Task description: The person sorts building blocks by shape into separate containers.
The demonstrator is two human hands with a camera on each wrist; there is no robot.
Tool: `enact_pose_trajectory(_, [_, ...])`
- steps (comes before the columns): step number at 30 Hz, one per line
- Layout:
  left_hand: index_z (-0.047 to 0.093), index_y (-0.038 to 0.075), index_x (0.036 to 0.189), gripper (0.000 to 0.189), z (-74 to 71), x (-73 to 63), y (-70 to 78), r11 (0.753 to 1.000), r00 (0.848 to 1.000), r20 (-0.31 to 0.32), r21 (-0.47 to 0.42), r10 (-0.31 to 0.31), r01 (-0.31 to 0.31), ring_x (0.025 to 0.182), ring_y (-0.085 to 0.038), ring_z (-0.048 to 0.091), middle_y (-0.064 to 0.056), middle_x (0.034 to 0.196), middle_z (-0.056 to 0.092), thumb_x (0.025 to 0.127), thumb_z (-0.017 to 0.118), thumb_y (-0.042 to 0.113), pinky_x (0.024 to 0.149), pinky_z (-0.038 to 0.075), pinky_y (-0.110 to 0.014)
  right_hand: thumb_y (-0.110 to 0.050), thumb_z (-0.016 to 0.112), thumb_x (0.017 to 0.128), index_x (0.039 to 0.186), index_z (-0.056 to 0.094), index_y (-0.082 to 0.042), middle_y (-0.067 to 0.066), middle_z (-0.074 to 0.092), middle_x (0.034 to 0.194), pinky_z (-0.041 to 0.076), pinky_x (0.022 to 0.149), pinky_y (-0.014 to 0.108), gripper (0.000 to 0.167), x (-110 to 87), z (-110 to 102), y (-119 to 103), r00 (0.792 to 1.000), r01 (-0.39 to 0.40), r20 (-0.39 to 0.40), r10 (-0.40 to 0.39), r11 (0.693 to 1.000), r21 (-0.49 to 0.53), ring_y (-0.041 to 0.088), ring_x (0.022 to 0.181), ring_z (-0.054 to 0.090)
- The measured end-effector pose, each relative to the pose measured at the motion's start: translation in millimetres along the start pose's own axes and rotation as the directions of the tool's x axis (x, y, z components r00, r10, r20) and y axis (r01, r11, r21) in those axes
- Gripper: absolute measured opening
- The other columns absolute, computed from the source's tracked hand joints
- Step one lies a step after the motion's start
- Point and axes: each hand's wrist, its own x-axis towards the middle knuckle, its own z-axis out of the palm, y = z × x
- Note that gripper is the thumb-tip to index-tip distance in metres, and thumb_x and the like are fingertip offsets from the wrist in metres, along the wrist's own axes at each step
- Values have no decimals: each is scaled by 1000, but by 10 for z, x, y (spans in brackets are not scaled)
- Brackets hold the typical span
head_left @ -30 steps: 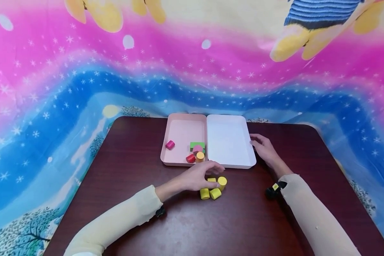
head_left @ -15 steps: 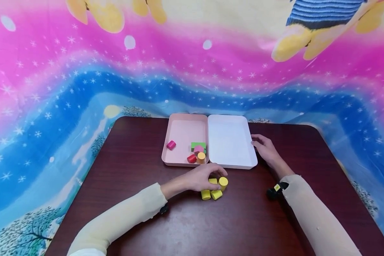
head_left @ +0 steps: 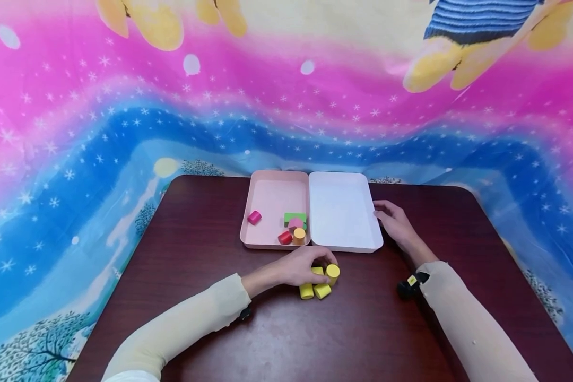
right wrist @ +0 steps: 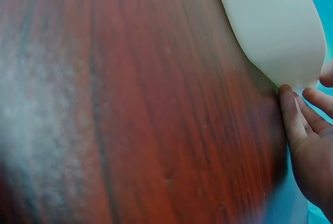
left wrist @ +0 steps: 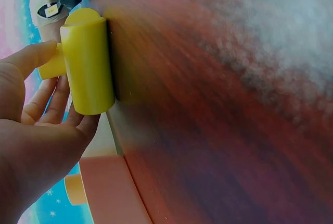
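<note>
My left hand (head_left: 300, 267) reaches over a group of several yellow cylinder blocks on the table. Its thumb and curled fingers pinch the upright yellow cylinder block (head_left: 332, 271), which is partly hidden behind a larger-looking lying yellow cylinder block (left wrist: 88, 67) in the left wrist view. Another lying block (head_left: 322, 291) is at the front of the group. My right hand (head_left: 395, 225) is at the right side of the white tray (head_left: 346, 209), with fingertips touching its wall and fingers fairly straight in the right wrist view.
Left of the white tray, side against side, stands a pink tray (head_left: 279, 193). It holds a magenta block (head_left: 254, 217), a green block (head_left: 291, 217), a pink block (head_left: 295, 223), a red block (head_left: 285, 237) and an orange cylinder (head_left: 299, 236). A printed cloth (head_left: 286, 122) hangs behind the table.
My left hand has come down slightly and its fingers have closed in around the upright yellow cylinder block. The right hand stays at the white tray.
</note>
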Motion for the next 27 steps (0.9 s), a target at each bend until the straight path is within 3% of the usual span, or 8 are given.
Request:
enact_pose_trajectory(7, [69,23,122,28,7,-7,-15,1000,1000,-10,-21,7,-8,109,-2,62,14,114,69,96,80,23,100,53,-25,-22,47,113,154,48,-3,21,58,144,52,99,38,46,11,13,-13,1000,-5,-13,5,1000,-20,33,123,59])
enact_pose_trajectory(13, [68,22,123,29,9,0,-19,999,999,-23,-43,26,-26,109,-6,65,13,114,69,97,80,24,100,52,-25,-25,47,113,154,49,-2,22,57,146,48,103,45,47,4,31,-19,1000,-12,-28,10,999,-48,35,126,57])
enact_pose_trajectory(21, [68,18,122,30,-45,-10,90,997,997,-35,-35,67,-68,110,-14,68,11,114,69,96,81,21,100,53,-25,-23,47,113,154,49,-1,24,57,146,48,102,47,46,18,47,-40,999,8,-41,-11,997,-74,37,126,57])
enact_pose_trajectory(27, [68,17,121,28,-101,-17,124,996,996,-45,-53,76,-78,109,-10,68,10,113,69,96,81,18,100,55,-25,-19,47,112,152,50,-1,24,57,143,50,99,48,44,17,45,-66,999,-1,-47,-2,996,-84,38,123,58])
